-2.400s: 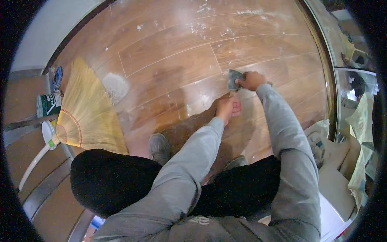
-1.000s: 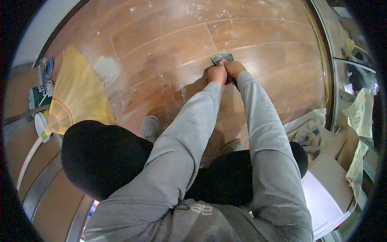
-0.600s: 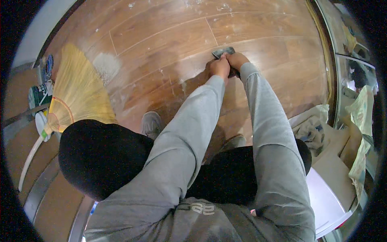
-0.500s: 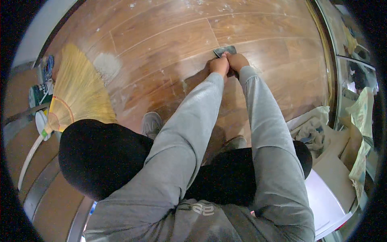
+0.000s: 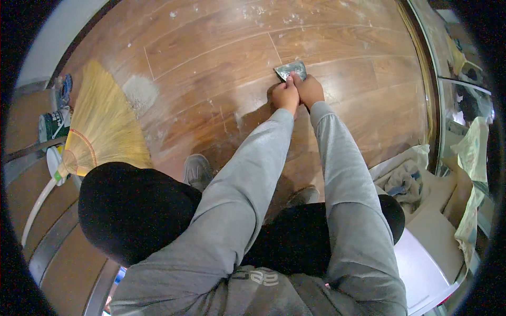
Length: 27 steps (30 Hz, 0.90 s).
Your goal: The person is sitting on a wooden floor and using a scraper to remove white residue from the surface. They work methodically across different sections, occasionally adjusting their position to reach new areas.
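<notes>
Both hands are together on a putty knife, its wide metal blade (image 5: 292,69) against the wood-look floor (image 5: 211,68) ahead of me. My left hand (image 5: 286,96) is closed, its thumb lying toward the blade. Against it, my right hand (image 5: 310,89) is wrapped round the tool from the right side. The handle is mostly hidden under my fingers. White smears and dusty specks mark the boards around the blade.
A straw broom (image 5: 108,121) leans at the left, beside a pale dust heap (image 5: 141,94). Brown shelving (image 5: 63,231) stands at the left edge. At the right are a glass-fronted frame (image 5: 433,105), crumpled cloth (image 5: 403,181) and a white bin-like container (image 5: 421,268).
My hands have drawn slightly back toward me with the putty knife, and more of the blade's face shows. The view has also shifted a little.
</notes>
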### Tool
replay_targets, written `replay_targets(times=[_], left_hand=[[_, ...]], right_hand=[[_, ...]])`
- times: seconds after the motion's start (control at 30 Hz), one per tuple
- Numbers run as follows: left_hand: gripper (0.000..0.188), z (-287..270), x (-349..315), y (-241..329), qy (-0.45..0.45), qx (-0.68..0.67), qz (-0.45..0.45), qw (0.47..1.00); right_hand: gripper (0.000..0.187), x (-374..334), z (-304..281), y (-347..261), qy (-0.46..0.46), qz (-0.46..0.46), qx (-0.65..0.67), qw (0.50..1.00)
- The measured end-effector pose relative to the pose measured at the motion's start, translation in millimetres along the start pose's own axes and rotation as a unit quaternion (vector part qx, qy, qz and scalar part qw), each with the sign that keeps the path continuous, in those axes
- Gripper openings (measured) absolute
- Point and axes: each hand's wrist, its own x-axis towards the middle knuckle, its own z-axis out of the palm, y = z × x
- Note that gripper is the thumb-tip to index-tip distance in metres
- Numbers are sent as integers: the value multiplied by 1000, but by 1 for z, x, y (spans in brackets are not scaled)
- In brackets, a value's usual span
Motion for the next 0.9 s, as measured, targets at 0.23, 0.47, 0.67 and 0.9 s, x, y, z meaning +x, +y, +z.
replay_targets(times=[0.23, 0.47, 0.67, 0.9], left_hand=[[46, -9, -28, 30, 4, 67, -18, 998], [41, -4, -2, 21, -1, -18, -21, 1000], [36, 1, 0, 27, -12, 8, -35, 999], [50, -7, -22, 44, 4, 178, 17, 984]], right_hand=[[72, 21, 0, 9, -82, 5, -66, 994], [69, 29, -7, -9, -133, -16, -68, 989], [75, 50, 5, 14, -99, -35, -68, 992], [72, 38, -7, 7, -149, -102, -76, 981]])
